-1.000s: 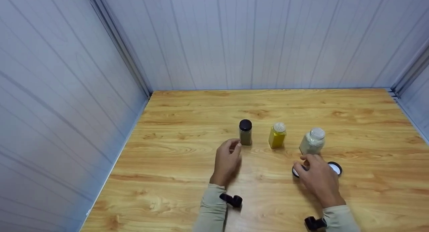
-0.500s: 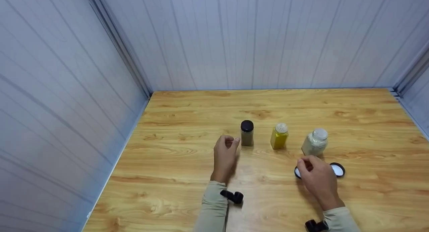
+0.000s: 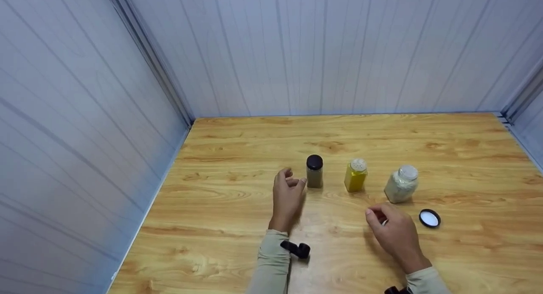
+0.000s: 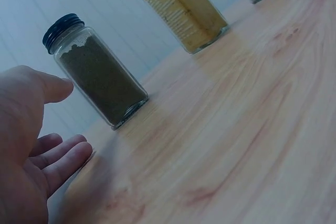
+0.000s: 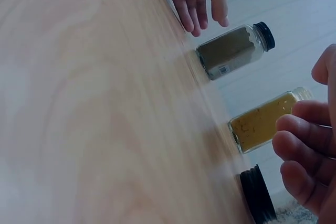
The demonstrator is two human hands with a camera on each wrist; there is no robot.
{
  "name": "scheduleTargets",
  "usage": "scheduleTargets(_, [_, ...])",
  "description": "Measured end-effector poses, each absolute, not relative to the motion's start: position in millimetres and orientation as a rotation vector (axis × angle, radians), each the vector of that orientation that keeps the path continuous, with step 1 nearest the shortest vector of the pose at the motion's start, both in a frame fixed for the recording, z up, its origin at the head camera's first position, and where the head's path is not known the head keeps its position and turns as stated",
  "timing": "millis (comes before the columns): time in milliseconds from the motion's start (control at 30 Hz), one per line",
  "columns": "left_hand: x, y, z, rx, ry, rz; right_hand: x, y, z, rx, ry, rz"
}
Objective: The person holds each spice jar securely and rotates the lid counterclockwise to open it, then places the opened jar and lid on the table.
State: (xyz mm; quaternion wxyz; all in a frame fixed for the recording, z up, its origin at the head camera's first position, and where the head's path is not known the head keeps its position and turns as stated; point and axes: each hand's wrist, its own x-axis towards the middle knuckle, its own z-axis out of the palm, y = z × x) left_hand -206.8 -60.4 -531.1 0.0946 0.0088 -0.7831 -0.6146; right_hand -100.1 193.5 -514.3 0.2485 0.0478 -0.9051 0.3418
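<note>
My left hand [image 3: 288, 200] is just left of a spice jar of dark powder [image 4: 102, 80] with a black lid, thumb and fingers spread apart, holding nothing. In the head view my right hand [image 3: 395, 232] hovers over the table in front of the jars, its fingers loosely bent. The right wrist view shows nothing between those fingers [image 5: 294, 142]; a black lid [image 5: 257, 195] lies on the table below them. To the right of the dark jar stand a jar of yellow powder [image 3: 356, 177] and a jar of whitish contents [image 3: 401, 187], both with pale shaker tops and uncapped.
Another view of a black lid, white inside up [image 3: 429, 218], is to the right of my right hand. A wood-grain table [image 3: 225, 251] carries everything. Pale panel walls [image 3: 263, 52] rise at the back and sides.
My right hand has moved left and a little toward me, and now covers the left one of two lids. My left hand's fingers have spread apart beside the dark jar.
</note>
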Motion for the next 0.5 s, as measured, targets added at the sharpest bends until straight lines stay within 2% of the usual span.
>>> scheduleTargets(500, [-205,-49,-528,-0.112,-2.357,-1.903,-116,168,-511,0.310,-2.381,0.902])
